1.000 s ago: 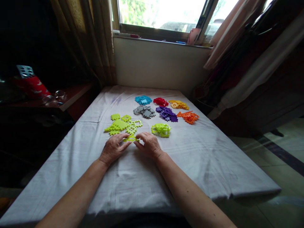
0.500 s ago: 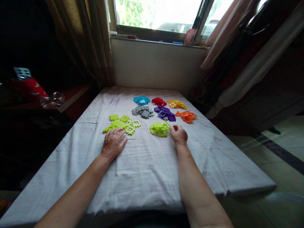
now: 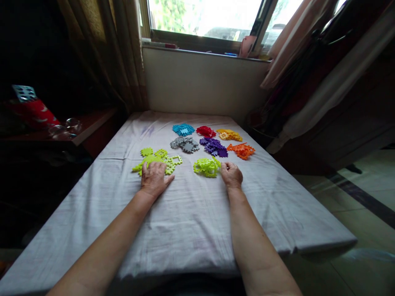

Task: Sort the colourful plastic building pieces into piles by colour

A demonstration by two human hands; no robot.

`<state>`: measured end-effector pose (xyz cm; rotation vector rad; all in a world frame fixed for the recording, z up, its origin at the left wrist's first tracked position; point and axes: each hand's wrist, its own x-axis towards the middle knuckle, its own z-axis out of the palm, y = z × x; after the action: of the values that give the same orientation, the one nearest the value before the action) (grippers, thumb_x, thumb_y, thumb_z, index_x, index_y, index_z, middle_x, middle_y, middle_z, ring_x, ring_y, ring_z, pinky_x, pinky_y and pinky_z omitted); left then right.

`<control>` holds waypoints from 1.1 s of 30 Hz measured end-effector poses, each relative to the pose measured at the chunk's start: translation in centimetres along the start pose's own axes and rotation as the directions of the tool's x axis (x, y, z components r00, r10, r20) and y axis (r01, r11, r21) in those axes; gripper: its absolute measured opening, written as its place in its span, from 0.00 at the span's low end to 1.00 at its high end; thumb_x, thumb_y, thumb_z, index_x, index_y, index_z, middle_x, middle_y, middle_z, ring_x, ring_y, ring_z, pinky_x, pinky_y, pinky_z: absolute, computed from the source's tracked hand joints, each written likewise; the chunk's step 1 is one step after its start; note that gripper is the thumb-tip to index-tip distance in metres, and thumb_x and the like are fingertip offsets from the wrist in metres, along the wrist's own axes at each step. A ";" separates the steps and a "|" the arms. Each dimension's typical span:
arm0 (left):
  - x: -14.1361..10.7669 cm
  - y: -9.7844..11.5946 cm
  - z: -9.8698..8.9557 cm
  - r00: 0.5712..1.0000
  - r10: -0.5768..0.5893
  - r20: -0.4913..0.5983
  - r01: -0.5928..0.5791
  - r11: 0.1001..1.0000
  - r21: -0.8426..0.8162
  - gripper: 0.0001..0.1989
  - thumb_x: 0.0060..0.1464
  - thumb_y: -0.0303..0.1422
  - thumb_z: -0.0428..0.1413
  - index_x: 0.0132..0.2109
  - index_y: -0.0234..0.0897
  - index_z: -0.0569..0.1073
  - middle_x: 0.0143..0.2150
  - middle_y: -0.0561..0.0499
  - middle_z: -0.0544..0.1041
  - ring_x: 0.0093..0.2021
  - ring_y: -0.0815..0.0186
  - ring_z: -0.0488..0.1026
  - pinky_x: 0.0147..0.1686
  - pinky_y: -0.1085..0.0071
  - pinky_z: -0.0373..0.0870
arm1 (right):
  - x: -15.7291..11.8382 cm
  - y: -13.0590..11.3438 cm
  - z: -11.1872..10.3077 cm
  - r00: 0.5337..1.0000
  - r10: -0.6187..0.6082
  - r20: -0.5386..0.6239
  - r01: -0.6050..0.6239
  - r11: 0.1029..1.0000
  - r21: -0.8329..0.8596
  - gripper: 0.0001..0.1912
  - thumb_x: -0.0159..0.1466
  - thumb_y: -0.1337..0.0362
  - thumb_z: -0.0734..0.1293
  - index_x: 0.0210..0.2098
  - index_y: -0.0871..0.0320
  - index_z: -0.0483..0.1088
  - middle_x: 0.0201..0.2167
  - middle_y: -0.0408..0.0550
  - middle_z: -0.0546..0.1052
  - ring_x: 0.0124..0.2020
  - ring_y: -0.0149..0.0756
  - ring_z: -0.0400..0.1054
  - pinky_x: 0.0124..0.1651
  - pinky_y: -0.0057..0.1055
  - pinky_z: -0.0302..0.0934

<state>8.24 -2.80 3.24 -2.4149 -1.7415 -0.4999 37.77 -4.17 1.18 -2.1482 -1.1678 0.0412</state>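
Note:
My left hand (image 3: 154,177) lies over a spread of lime-green interlocking plastic pieces (image 3: 150,159), its fingers stretched out and thumb apart. Some of these pieces are flat and solid, others are open frames, and the hand covers part of them. To the right sits a heap of lime-green interlocking pieces (image 3: 206,167). My right hand (image 3: 231,174) is closed at this heap's right edge, fingers curled in, close to a thin lime strip. Whatever is between those fingers is hidden.
Behind lie piles of blue (image 3: 183,130), red (image 3: 206,131), yellow (image 3: 230,135), grey (image 3: 185,144), purple (image 3: 214,147) and orange pieces (image 3: 241,151). A pale cloth (image 3: 191,230) covers the table. Left stands a dark cabinet (image 3: 92,121) with a red container (image 3: 32,113).
My left hand has shifted right and slightly forward, now covering more of the spread lime pieces. My right hand has stayed nearly in place beside the lime heap.

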 end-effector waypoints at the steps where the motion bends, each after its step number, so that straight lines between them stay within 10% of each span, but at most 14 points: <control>1: 0.0 0.2 0.2 1.000 0.007 -0.017 -0.007 1.000 -0.001 0.18 0.58 0.44 0.55 0.49 0.39 0.76 0.50 0.40 0.79 0.55 0.46 0.70 0.64 0.42 0.52 | 0.0 0.1 0.1 1.000 -0.004 -0.001 0.004 1.000 0.006 0.16 0.67 0.59 0.61 0.36 0.57 0.80 0.33 0.50 0.78 0.33 0.35 0.65 0.35 0.29 0.52; 15: -1.1 -1.2 1.2 0.988 0.082 -0.135 -0.107 0.976 -0.191 0.16 0.65 0.41 0.48 0.45 0.40 0.77 0.45 0.44 0.82 0.44 0.56 0.78 0.50 0.58 0.70 | -0.2 -0.3 0.5 0.972 -0.153 -0.178 0.176 0.977 0.124 0.15 0.65 0.60 0.61 0.36 0.59 0.79 0.34 0.54 0.80 0.37 0.41 0.70 0.43 0.34 0.62; 21: -1.3 -0.6 1.6 0.982 -0.007 -0.187 -0.081 0.885 -0.458 0.20 0.67 0.44 0.44 0.43 0.41 0.78 0.43 0.47 0.83 0.43 0.61 0.80 0.44 0.67 0.74 | -3.9 -4.4 1.2 0.791 -0.600 -0.120 0.608 0.751 0.258 0.11 0.65 0.60 0.65 0.42 0.56 0.77 0.37 0.50 0.81 0.42 0.40 0.73 0.52 0.35 0.63; 26: -1.7 0.7 1.7 0.982 0.037 -0.184 -0.135 0.818 -0.559 0.20 0.66 0.46 0.45 0.43 0.42 0.78 0.41 0.49 0.83 0.43 0.61 0.80 0.46 0.67 0.75 | -6.6 -7.0 1.9 0.640 -0.767 0.047 0.715 0.618 0.327 0.06 0.65 0.61 0.68 0.41 0.52 0.78 0.34 0.45 0.81 0.37 0.37 0.73 0.43 0.30 0.64; 29: -1.7 0.6 1.3 0.981 0.053 -0.188 -0.152 0.810 -0.566 0.20 0.66 0.46 0.45 0.45 0.41 0.78 0.44 0.48 0.83 0.46 0.61 0.79 0.48 0.65 0.74 | -6.0 -6.5 1.5 0.683 -0.730 0.034 0.684 0.654 0.322 0.07 0.66 0.62 0.67 0.35 0.51 0.77 0.31 0.44 0.80 0.35 0.35 0.72 0.42 0.29 0.63; 33: -1.2 -1.7 0.5 0.970 0.014 -0.241 -0.125 0.883 -0.452 0.18 0.65 0.44 0.47 0.49 0.41 0.77 0.51 0.46 0.81 0.53 0.58 0.76 0.56 0.60 0.70 | -2.7 -3.6 0.3 0.875 -0.438 -0.205 0.478 0.847 0.233 0.10 0.66 0.59 0.65 0.36 0.54 0.77 0.34 0.48 0.80 0.36 0.38 0.71 0.46 0.33 0.64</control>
<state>6.37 -3.19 2.23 -2.5642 -1.5648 -1.2650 33.47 -4.73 2.31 -1.5570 -1.4667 -0.1548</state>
